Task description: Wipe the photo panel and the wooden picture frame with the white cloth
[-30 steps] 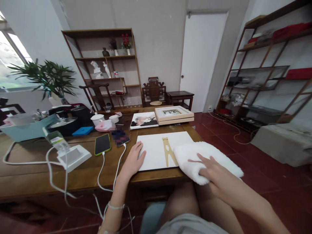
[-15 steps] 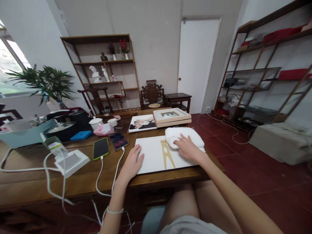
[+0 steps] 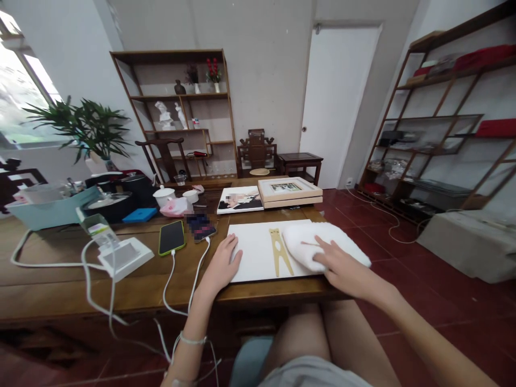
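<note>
A white board point(image 3: 258, 252) lies flat on the near edge of the wooden table point(image 3: 60, 285). On it rests a flat tan wooden piece with two prongs point(image 3: 279, 251). My left hand point(image 3: 222, 264) lies open and flat on the board's left edge. My right hand point(image 3: 337, 265) presses with stretched fingers on a white fluffy towel point(image 3: 318, 244) that covers the board's right end and hangs past the table corner.
Two phones point(image 3: 171, 237) on white charging cables lie left of the board, beside a white box point(image 3: 124, 257). Behind the board are a picture point(image 3: 239, 199) and stacked wooden frames point(image 3: 289, 192). Pots, bowls and a blue tray crowd the table's far left. Shelves line both walls.
My right hand slid the towel from the board's far right corner back toward me and to the right. My left hand stayed on the board's left edge.
</note>
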Action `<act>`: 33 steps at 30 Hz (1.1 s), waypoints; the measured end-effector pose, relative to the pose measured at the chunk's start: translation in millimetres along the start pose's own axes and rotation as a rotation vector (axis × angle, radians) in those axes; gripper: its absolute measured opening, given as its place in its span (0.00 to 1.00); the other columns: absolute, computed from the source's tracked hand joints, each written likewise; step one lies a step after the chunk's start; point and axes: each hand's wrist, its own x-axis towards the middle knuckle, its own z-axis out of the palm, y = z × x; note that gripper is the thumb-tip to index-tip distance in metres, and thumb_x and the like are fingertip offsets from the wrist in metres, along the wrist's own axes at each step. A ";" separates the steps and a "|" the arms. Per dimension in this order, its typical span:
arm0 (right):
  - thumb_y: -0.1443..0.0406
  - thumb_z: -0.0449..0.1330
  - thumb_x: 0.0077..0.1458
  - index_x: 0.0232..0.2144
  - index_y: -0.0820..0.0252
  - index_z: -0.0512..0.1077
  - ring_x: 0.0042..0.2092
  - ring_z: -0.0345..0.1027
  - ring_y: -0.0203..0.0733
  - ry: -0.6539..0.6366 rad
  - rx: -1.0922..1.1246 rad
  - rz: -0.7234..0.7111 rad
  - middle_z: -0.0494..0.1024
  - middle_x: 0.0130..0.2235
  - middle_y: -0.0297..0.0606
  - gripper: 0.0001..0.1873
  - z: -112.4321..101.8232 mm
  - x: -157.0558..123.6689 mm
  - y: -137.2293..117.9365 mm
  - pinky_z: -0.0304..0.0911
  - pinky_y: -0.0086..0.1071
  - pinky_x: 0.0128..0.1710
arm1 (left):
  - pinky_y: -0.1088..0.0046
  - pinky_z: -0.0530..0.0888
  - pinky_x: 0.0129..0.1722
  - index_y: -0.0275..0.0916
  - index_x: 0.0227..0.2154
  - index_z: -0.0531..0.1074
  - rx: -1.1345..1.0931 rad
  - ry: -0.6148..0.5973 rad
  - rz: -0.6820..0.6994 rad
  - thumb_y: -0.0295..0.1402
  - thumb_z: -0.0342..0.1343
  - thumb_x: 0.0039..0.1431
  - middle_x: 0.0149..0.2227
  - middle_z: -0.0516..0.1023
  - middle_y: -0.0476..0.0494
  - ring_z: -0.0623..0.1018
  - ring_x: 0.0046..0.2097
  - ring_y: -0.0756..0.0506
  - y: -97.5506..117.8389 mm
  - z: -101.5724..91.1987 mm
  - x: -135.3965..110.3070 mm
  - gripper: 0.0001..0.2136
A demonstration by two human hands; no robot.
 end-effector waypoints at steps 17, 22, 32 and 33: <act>0.77 0.48 0.44 0.42 0.62 0.72 0.65 0.31 0.63 0.037 -0.021 0.038 0.53 0.64 0.39 0.24 12.9 -21.6 -41.8 0.34 0.62 0.59 | 0.59 0.55 0.62 0.27 0.53 0.65 0.041 -0.024 -0.006 0.39 0.43 0.58 0.60 0.62 0.29 0.60 0.62 0.39 -1.8 0.7 0.5 0.25; 0.78 0.48 0.42 0.40 0.60 0.71 0.65 0.29 0.57 -0.038 0.059 -0.015 0.52 0.64 0.38 0.24 3.5 -29.0 -22.7 0.36 0.59 0.60 | 0.58 0.56 0.61 0.29 0.52 0.66 0.039 -0.018 0.007 0.39 0.43 0.59 0.59 0.63 0.30 0.61 0.62 0.39 -0.5 0.0 0.8 0.23; 0.71 0.47 0.53 0.43 0.65 0.70 0.62 0.45 0.57 0.072 0.002 0.021 0.70 0.51 0.53 0.18 -2.7 87.8 17.5 0.44 0.58 0.56 | 0.57 0.57 0.61 0.30 0.52 0.66 0.044 -0.020 0.003 0.38 0.44 0.59 0.59 0.63 0.31 0.61 0.62 0.39 -1.9 -0.1 0.9 0.22; 0.73 0.47 0.51 0.44 0.66 0.69 0.62 0.45 0.58 0.077 -0.004 0.022 0.70 0.51 0.54 0.19 -1.9 88.8 15.9 0.43 0.59 0.56 | 0.57 0.57 0.61 0.31 0.52 0.66 0.041 -0.015 0.007 0.38 0.44 0.59 0.59 0.63 0.32 0.61 0.62 0.40 -2.1 -0.1 0.6 0.22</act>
